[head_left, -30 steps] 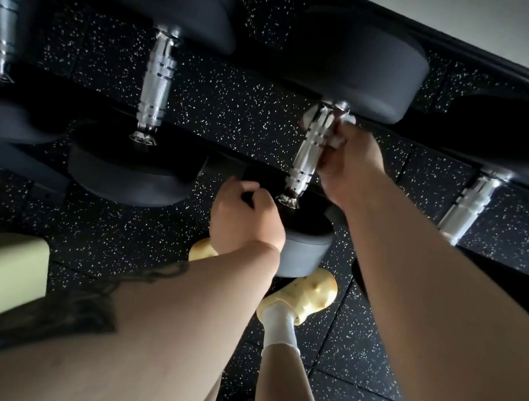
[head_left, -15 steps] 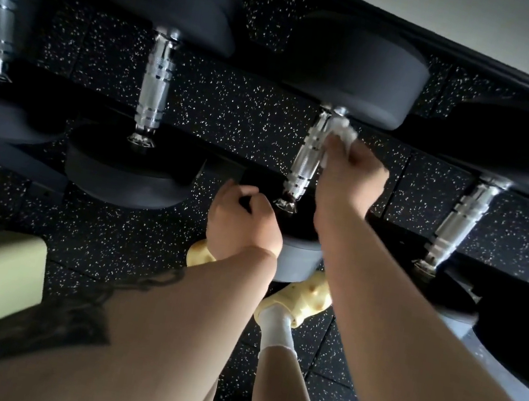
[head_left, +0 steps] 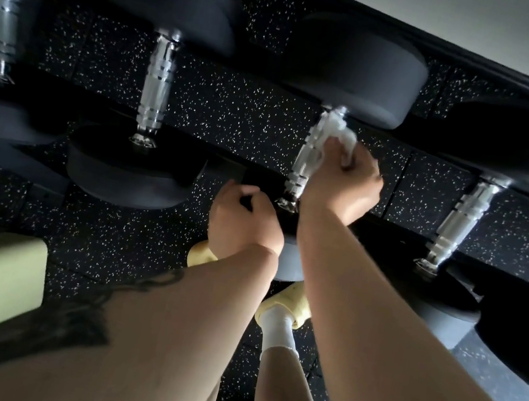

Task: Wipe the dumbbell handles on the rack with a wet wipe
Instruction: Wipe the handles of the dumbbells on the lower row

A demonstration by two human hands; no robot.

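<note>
My right hand (head_left: 342,181) pinches the crumpled white wet wipe (head_left: 339,132) against the knurled chrome dumbbell handle (head_left: 303,165); my left hand (head_left: 242,221), at seven o'clock, grips its black head. The wipe could slip off.

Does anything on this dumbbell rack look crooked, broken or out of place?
Nothing stands out. The dumbbells sit in a row; the right hand presses a wet wipe on one handle, and the left hand grips its lower weight.

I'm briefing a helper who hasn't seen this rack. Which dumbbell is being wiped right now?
On the rack over the speckled floor, four chrome handles show. It is the third dumbbell handle from the left, the only one with a white wet wipe pressed on it by the right hand.
</note>
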